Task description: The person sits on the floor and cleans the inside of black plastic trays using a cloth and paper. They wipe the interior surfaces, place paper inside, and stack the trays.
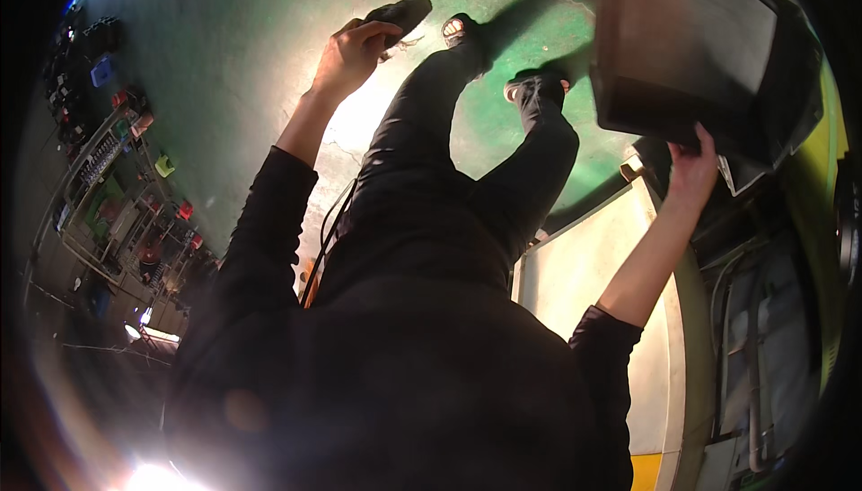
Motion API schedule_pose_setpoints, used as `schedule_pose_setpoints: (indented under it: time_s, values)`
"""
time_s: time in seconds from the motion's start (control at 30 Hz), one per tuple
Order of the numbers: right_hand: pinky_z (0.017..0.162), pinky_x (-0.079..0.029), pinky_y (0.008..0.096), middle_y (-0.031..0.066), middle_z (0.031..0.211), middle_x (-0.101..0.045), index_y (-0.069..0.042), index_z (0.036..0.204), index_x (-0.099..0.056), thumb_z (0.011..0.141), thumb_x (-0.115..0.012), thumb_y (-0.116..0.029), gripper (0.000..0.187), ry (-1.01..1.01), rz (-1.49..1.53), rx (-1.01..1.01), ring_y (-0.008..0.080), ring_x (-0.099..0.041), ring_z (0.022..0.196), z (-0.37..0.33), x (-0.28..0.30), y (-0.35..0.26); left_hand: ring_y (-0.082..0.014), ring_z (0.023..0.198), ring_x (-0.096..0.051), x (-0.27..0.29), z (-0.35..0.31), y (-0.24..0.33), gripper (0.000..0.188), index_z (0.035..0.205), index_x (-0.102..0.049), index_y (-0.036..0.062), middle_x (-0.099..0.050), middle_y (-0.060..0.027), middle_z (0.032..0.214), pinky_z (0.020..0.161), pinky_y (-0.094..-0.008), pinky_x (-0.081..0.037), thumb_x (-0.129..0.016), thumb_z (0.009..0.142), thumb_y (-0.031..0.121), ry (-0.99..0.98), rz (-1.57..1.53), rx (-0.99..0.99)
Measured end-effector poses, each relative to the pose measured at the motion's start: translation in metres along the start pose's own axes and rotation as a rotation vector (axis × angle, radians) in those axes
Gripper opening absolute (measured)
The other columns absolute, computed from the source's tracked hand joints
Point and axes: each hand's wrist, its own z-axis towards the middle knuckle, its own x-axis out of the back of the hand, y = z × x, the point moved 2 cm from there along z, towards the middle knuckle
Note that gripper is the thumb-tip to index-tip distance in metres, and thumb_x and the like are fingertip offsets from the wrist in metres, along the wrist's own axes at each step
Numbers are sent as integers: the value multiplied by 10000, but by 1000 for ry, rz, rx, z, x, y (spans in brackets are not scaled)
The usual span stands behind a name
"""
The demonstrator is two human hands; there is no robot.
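Note:
My left hand (348, 60) is raised out in front, its fingers closed round a dark, flattened, rounded object (404, 13) whose kind I cannot make out. Thin strands or scraps show just under that object. On the right, my right hand (693, 172) is at the lower edge of a large dark box-like housing (655, 121) with a greyish flat face. One finger points up along the edge; the others are partly hidden, and the hand appears to grip it.
A green, scuffed floor (224, 69) with a bright glare patch lies beneath my feet. Beside my right leg stands a pale cabinet or panel (588, 267). Pipes and dark machine parts (754, 356) are at far right. Metal racks with red parts (117, 195) stand at far left.

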Motion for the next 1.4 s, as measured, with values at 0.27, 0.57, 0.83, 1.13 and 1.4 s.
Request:
schedule_pose_setpoints:
  time_s: [0.27,0.57,0.83,1.13,1.4]
  values:
    - [518,-545,292,57,772,-619,-41,839,-574,744,-613,-106,122,-113,-229,-68,169,-614,582,117,-60,112,-297,823,-597,-79,89,-47,294,1085,-598,176,-588,-164,943,740,-365,-482,-528,816,80,503,-53,-24]
    - [550,-553,364,112,765,-611,10,844,-528,730,-578,-121,181,-202,-391,-132,233,-626,622,369,-53,261,-198,1075,-508,-228,270,-18,375,1184,-535,102,-542,-89,1147,935,-302,-375,-517,813,49,617,-580,-254]
    - [545,-552,392,114,762,-571,17,867,-509,747,-611,-129,214,-247,-129,-31,231,-598,579,468,-37,334,-100,979,-531,-252,301,-6,343,1186,-546,87,-595,-37,1055,908,-238,-372,-500,850,43,452,-941,-426]
    - [521,-514,260,132,821,-659,4,926,-605,850,-551,-364,379,-768,-996,-322,191,-657,643,407,-63,327,-103,990,-530,-259,299,-4,349,1202,-521,35,-575,-52,1104,922,-236,-360,-455,859,27,433,-963,-439]
    - [478,-508,271,91,711,-655,-15,941,-584,869,-474,-181,211,-27,-1237,-21,176,-638,525,549,-80,288,-150,1163,-437,-243,280,-9,386,1279,-388,-44,-427,-114,1310,995,-270,-317,-403,901,37,433,-908,-423]
